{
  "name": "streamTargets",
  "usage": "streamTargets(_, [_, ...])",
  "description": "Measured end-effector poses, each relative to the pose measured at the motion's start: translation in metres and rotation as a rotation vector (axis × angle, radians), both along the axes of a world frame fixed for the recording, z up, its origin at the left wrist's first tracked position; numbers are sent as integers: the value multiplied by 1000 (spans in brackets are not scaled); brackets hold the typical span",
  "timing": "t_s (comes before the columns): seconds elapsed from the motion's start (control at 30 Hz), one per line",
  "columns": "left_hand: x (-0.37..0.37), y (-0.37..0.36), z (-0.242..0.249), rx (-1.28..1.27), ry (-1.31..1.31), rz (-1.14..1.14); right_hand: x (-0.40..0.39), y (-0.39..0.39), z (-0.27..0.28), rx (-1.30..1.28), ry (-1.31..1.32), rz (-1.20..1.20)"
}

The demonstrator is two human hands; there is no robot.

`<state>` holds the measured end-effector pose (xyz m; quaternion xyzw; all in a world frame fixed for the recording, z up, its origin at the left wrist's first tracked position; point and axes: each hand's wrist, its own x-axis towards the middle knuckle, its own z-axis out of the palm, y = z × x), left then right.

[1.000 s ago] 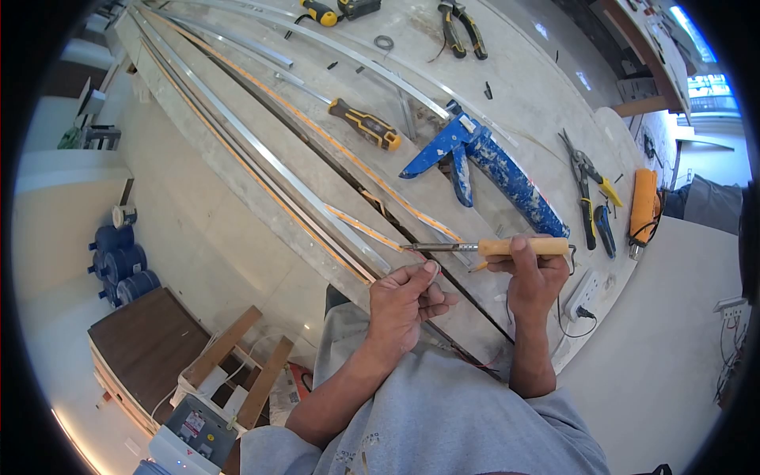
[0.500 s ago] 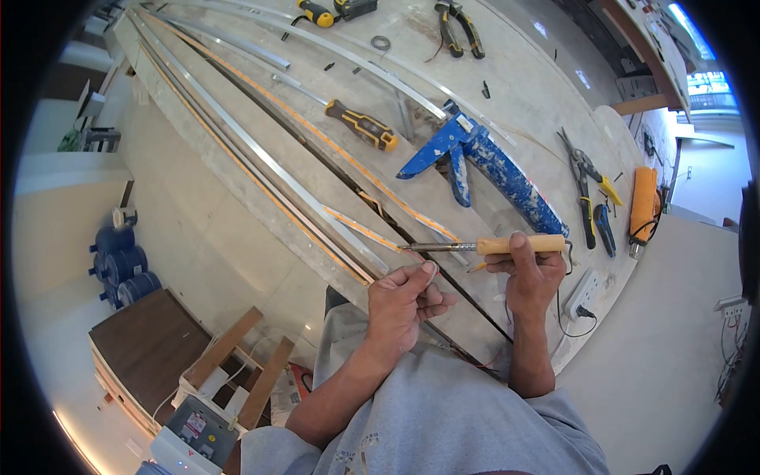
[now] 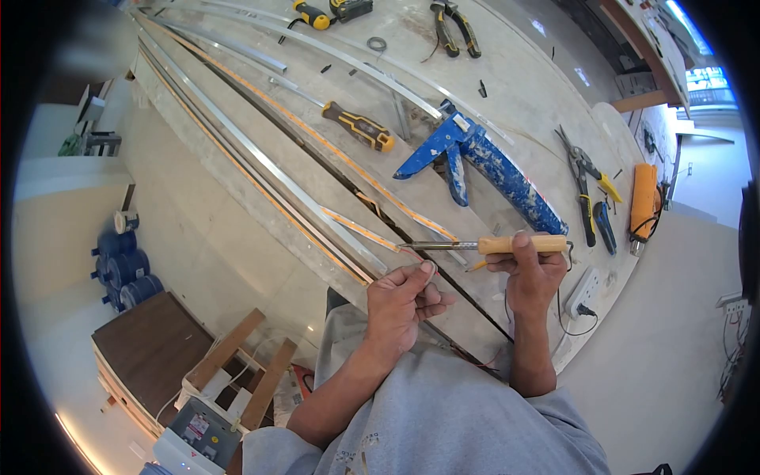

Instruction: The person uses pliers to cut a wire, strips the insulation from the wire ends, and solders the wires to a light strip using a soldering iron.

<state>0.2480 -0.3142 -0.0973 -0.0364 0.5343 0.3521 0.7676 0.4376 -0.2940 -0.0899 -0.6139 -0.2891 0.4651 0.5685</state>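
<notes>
My right hand is closed around the wooden handle of a soldering iron. Its metal tip points left, right at the end of an orange-and-white LED strip. Just below the tip, my left hand pinches a thin wire between thumb and forefinger; a reddish length shows above the fingertips. Both hands hover over the near part of the worktable. A pencil-like yellow tip shows beside my right fingers. Behind the iron lies a blue caulking gun spattered with white.
Long aluminium channels run to the far left. A yellow-black screwdriver, pliers, snips and an orange tool lie about. A power strip sits at the right edge. Blue water bottles stand on the floor.
Both hands and the soldering iron keep nearly the same place. The view has shifted slightly, and a blurred pale shape has come in at the top left.
</notes>
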Motion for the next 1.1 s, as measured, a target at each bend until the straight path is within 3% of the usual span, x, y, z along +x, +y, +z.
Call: streamTargets(1.1, [-5, -5, -6, 96, -28, -98, 0, -18, 12, 78, 41, -94])
